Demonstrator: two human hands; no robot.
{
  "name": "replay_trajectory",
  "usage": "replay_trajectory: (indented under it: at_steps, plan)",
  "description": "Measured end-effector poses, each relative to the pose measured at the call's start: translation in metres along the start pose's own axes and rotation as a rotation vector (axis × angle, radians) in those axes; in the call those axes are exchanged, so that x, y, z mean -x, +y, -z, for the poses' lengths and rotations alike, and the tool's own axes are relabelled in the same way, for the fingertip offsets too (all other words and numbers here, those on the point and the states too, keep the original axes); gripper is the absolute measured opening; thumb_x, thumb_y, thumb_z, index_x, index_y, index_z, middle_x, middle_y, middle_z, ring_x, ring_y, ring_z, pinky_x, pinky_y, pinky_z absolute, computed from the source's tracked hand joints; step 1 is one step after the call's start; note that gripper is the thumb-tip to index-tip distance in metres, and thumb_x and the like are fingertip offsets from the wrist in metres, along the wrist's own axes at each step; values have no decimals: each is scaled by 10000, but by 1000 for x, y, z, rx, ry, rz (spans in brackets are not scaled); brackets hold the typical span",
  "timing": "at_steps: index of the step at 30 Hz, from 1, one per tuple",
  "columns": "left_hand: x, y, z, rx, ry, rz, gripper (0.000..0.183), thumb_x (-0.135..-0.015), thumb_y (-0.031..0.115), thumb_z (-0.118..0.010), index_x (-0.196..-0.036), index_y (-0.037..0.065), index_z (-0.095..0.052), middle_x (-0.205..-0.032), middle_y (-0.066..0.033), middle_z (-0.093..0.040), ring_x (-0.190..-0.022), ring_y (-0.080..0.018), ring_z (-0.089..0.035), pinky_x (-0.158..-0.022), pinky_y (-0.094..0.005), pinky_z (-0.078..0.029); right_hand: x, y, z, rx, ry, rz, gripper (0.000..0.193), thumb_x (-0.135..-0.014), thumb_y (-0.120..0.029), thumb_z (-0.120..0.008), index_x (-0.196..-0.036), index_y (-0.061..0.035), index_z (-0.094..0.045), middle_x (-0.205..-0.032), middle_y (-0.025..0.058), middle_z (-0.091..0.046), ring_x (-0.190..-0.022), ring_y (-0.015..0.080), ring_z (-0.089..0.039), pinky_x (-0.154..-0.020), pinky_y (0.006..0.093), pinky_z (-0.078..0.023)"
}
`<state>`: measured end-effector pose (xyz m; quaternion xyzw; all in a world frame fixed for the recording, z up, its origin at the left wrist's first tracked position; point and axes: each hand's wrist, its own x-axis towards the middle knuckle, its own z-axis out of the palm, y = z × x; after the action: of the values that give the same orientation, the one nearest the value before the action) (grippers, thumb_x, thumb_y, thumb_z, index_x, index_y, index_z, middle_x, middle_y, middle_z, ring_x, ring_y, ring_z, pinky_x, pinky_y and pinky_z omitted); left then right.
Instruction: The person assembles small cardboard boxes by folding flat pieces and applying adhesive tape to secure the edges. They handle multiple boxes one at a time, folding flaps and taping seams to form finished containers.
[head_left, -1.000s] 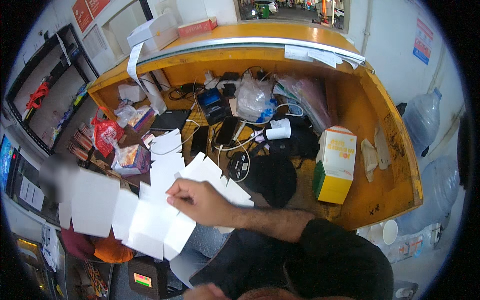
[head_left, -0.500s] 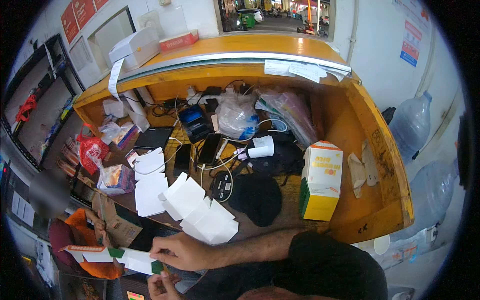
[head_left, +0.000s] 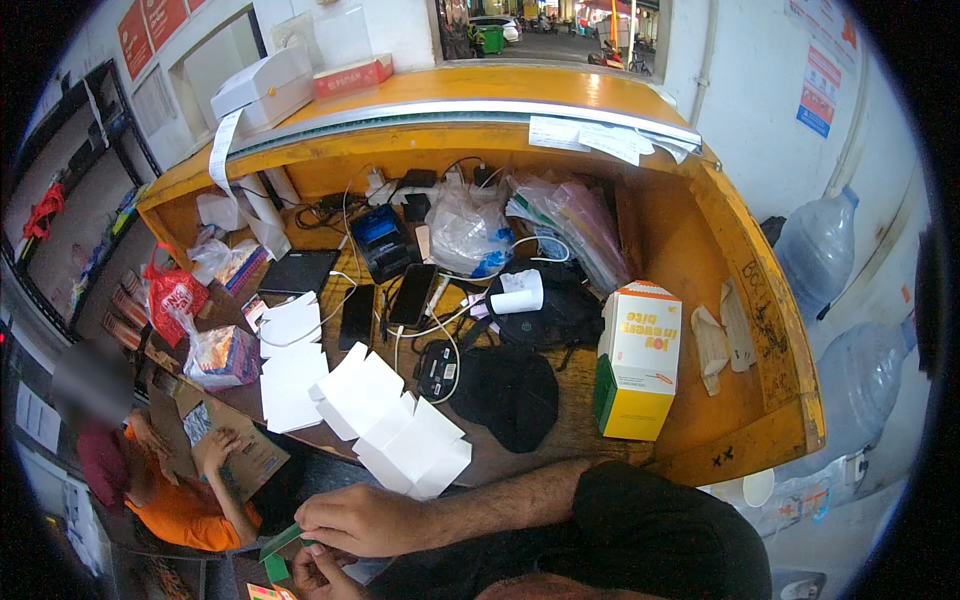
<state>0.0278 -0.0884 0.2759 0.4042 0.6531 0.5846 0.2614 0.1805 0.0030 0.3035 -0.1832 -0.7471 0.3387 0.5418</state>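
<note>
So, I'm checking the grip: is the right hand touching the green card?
Touching. The head view shows it: the right hand has its fingertips closed over the upper end of the green card.

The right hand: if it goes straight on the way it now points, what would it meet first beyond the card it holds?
Past the green card, the right hand would probably meet a co-worker's bent arm first; depth is unclear, so it might pass above or beneath.
</note>
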Motion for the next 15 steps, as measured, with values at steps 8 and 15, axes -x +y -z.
replay_trajectory:
  at_steps: [8,15]
  plan:
    - [-5,2,0,431,-63,175,248,-1089,251,-686,-1202,31,-673,-944,-70,-720,-772,-148,-650,-670,-300,-505,-2,-5,2,142,-34,37,185,-978,-174,-755,-977,1,-694,-1026,96,-626,-965,260,-633,-841,405,-550]
    - [-25,-45,-3,490,-66,105,252,-1121,275,-615,-1200,35,-603,-991,-108,-713,-849,-191,-714,-729,-309,-588,1,15,-3,133,-25,0,196,-989,-178,-746,-986,13,-705,-991,116,-636,-934,278,-676,-796,416,-571]
